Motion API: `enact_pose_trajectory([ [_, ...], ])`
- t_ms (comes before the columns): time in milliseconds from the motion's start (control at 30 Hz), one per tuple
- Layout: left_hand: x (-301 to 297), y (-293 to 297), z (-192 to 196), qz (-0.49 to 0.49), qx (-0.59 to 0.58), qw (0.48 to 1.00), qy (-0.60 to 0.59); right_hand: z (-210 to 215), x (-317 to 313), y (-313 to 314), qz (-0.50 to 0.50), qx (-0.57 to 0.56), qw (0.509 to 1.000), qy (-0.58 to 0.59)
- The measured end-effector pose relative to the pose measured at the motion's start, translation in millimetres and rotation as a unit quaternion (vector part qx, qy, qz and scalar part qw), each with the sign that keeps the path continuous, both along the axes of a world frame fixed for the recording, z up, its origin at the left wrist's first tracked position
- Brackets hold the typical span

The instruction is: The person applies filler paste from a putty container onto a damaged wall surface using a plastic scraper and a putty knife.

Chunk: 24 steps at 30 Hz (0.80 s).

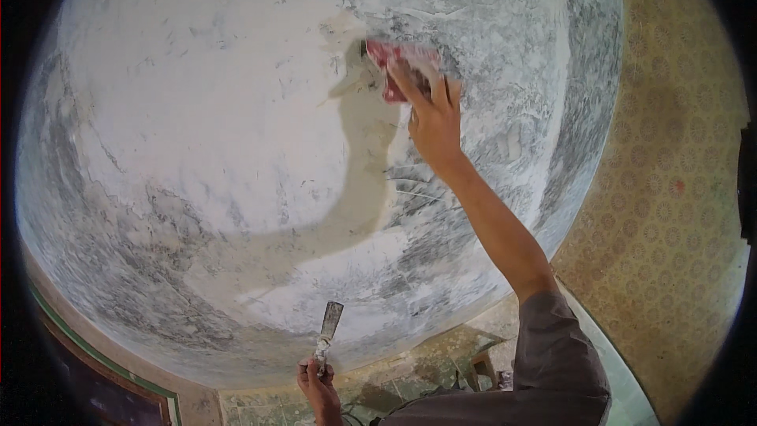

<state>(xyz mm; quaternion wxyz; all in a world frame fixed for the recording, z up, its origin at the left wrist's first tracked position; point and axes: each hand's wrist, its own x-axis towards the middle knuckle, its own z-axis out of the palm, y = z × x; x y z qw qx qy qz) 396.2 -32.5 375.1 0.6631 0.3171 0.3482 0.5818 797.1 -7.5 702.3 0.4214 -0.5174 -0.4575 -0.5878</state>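
Note:
My right hand point(436, 128) is stretched up to the wall point(221, 95), its fingers closed over a red flat putty spreader point(380, 50) smeared with whitish filler. The spreader lies against the wall, where smooth white coating meets grey, patchy plaster; its edges are slightly blurred. Low in the view, my left hand point(319, 394) grips the handle of a putty knife point(331, 320). Its metal blade points up, apart from the spreader. My right arm throws a shadow over the white area.
A yellowish patterned surface point(662, 189) adjoins the wall on the right. Stained greenish tiles point(410, 390) lie below, near a small brown wooden object point(482, 371). At lower left is a dark panel point(102, 379) with a green and brown frame.

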Motion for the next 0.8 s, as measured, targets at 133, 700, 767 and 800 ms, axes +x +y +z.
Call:
enact_pose_trajectory([
  [133,4,6,-6,-0.008,-0.013,1.0,-0.007,43,5,16,-0.025,0.019,0.998,-0.062],
  [700,-7,7,-8,-0.029,0.004,1.0,-0.012,64,-19,21,-0.102,-0.013,0.99,-0.097],
  [767,-15,5,-11,-0.027,-0.012,0.999,-0.013,7,-24,21,-0.109,-0.084,0.987,-0.085],
  [800,-15,5,-12,-0.023,-0.02,0.999,-0.018,-21,-25,14,-0.097,-0.106,0.988,-0.062],
])
